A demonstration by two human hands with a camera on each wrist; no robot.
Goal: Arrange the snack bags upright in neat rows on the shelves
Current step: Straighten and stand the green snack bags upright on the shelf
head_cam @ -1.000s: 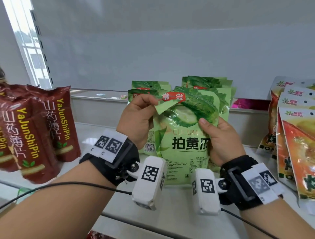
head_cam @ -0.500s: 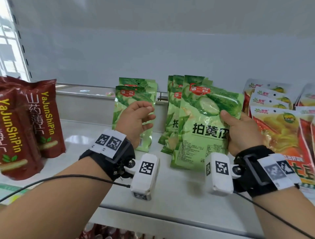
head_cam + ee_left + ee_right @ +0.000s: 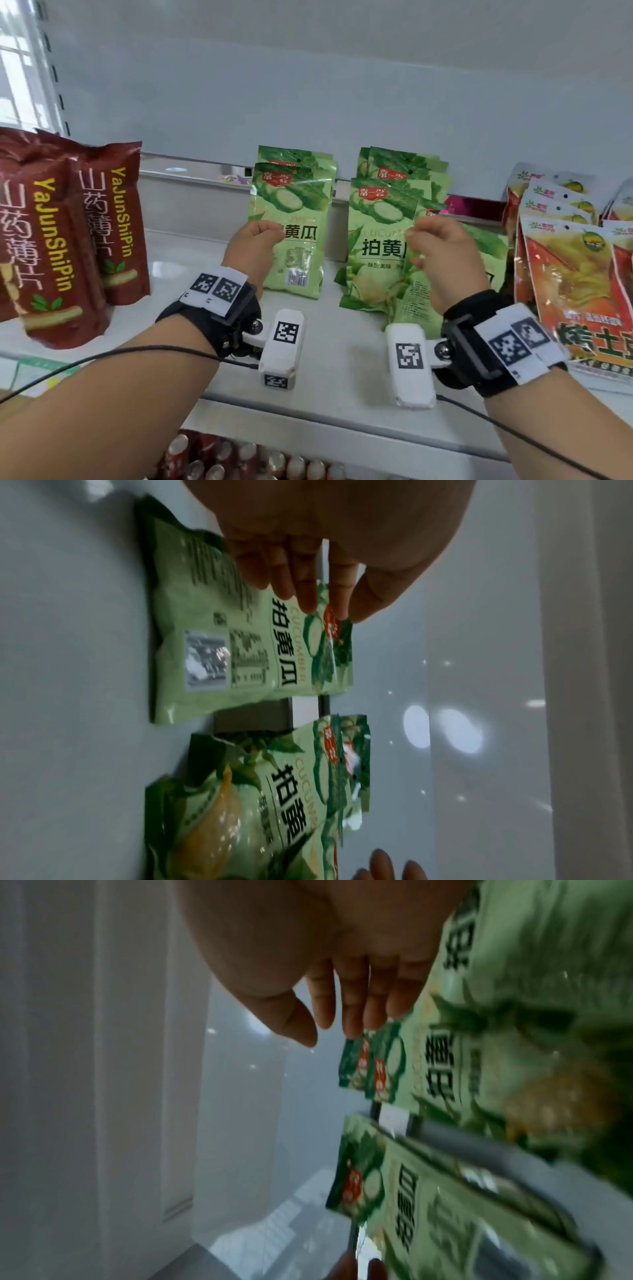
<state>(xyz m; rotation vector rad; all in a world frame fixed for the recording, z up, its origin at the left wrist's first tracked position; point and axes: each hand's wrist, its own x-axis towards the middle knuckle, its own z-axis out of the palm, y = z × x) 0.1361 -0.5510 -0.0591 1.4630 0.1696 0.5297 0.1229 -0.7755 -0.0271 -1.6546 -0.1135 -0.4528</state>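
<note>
Hovering loosely open (empty), both hands (image 3: 255, 240) (image 3: 442, 250) face cucumber bags (image 3: 294, 219).

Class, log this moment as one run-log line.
left hand: open, empty | right hand: open, empty | cucumber snack bags: two rows on shelf, rightmost one leaning

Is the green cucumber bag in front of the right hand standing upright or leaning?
Leaning. The frontmost cucumber bag tilts to the right against the orange bags, while the bags behind it stand upright.

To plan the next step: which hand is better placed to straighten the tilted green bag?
The right hand: empty, it is directly beside the tilted green bag; the left hand faces the other stack.
</note>
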